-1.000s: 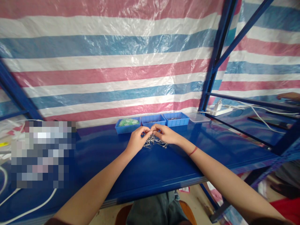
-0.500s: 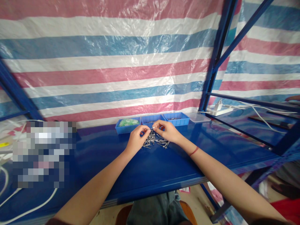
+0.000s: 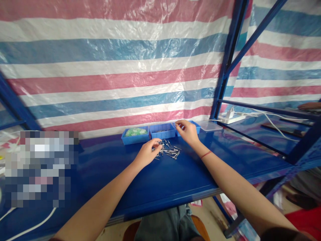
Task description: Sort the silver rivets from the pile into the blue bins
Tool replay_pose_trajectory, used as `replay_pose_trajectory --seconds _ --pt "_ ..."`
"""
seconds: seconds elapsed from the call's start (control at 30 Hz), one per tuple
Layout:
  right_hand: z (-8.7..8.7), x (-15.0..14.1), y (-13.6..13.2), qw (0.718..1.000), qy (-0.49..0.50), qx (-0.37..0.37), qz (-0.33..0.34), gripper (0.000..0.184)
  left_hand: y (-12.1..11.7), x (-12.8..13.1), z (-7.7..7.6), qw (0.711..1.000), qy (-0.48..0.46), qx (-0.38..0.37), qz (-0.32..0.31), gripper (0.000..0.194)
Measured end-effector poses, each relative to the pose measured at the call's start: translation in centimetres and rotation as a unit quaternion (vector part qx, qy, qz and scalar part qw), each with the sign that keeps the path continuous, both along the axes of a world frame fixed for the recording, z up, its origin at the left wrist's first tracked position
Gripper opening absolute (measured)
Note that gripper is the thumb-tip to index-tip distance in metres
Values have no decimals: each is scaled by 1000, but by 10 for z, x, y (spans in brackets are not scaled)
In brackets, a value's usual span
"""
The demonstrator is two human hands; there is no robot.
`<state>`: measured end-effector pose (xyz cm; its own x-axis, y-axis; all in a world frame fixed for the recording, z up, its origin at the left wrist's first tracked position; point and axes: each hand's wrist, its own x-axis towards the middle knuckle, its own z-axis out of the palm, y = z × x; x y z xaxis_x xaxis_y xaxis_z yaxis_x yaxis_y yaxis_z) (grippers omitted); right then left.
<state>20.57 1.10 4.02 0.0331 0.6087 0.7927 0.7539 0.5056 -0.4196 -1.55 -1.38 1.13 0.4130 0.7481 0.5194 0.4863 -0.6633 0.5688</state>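
A loose pile of silvery pop rivets (image 3: 173, 153) lies on the blue table. My left hand (image 3: 147, 153) is at the pile's left side, thumb and fingers curled together among the rivets; what they pinch is too small to make out. Over the right-hand blue bin (image 3: 196, 126) my right hand (image 3: 188, 131) hovers, its fingertips pinched near the wall between that bin and the middle one. Anything between those fingertips cannot be made out. The middle blue bin (image 3: 163, 134) has small metal pieces in it.
The left blue bin (image 3: 135, 139) holds a green bag (image 3: 136, 132). A clear plastic lid (image 3: 211, 126) and a white power strip (image 3: 232, 118) are at the right. White cables and a blurred-out area are at the left. Blue frame posts (image 3: 227, 67) and a striped sheet (image 3: 125, 80) stand behind.
My hands, together above the pile with a small rivet between them, have parted. My right hand has moved up and right to the bins; my left has dropped slightly to the pile.
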Motion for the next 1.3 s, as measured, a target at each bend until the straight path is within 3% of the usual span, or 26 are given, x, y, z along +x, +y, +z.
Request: replay_pose_trajectory --seconds 0.13,0.23,0.3,0.4,0.5,0.57,0.7,0.97,1.1,1.3 --pt "-9 35 21 989 -63 -43 -128 24 -2 0 3 1000 7 -4 -2 22" --pt "-11 38 21 978 -135 -55 -152 26 -2 -1 3 1000 8 -3 -1 21" --pt "-9 29 15 977 -176 -64 -104 24 -1 -1 2 1000 9 -1 1 21" --pt "-6 8 2 964 -235 -114 49 20 1 -1 0 1000 13 1 1 23" --pt "-8 -12 -8 938 -280 -156 137 32 1 -1 0 1000 19 -4 3 24" --pt "-11 -20 -12 926 -304 -172 147 34 1 -1 0 1000 22 -10 4 24" --pt "-15 -27 -13 913 -327 -191 150 18 -1 0 2 999 26 -20 -2 22" --pt "-13 -30 -18 926 -300 -167 155 8 1 0 1 1000 20 -7 5 21" --pt "-10 -30 -19 942 -245 -152 174 5 4 -1 -2 1000 17 -4 25 22" --pt "-4 -34 -21 946 -93 -163 265 12 6 -1 -1 997 -34 -13 63 27"
